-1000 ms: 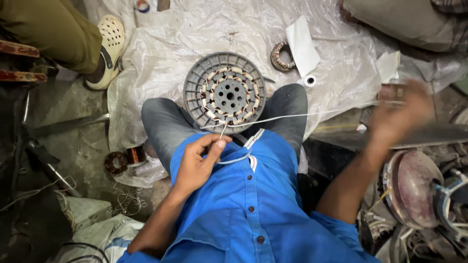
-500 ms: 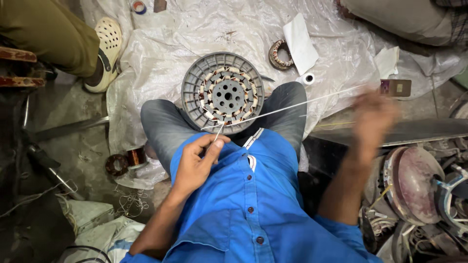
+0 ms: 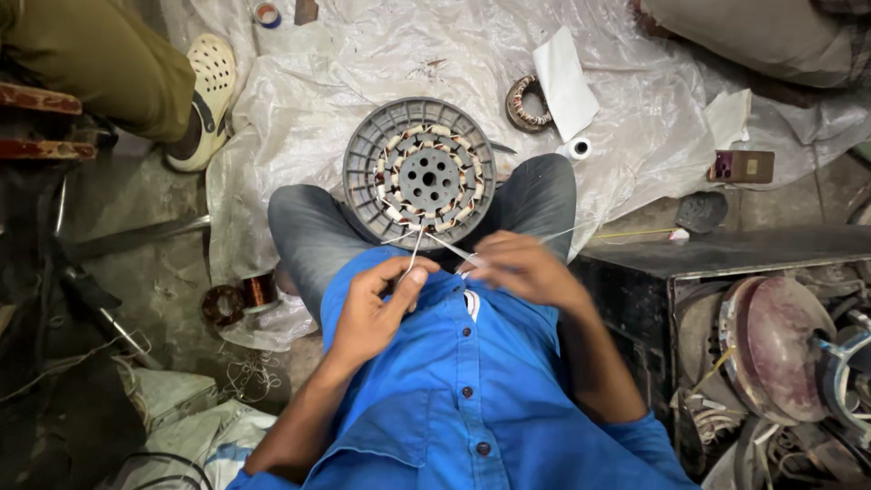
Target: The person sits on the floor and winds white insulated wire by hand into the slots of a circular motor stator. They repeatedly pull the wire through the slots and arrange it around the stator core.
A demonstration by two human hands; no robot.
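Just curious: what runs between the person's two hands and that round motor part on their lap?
In the head view, thin white string stretches from the left hand and right hand to the round motor part.

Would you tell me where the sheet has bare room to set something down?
The plastic sheet lies bare between the stator and the tape roll, and again right of the white paper toward the small box. The lap is crowded: left hand and right hand work the string there. The right corner is packed with motor parts.

view: head, single | position: worn on the person's head | facing: steeply down past the chest to lap and floor | range: close above both hands | shared: no second view
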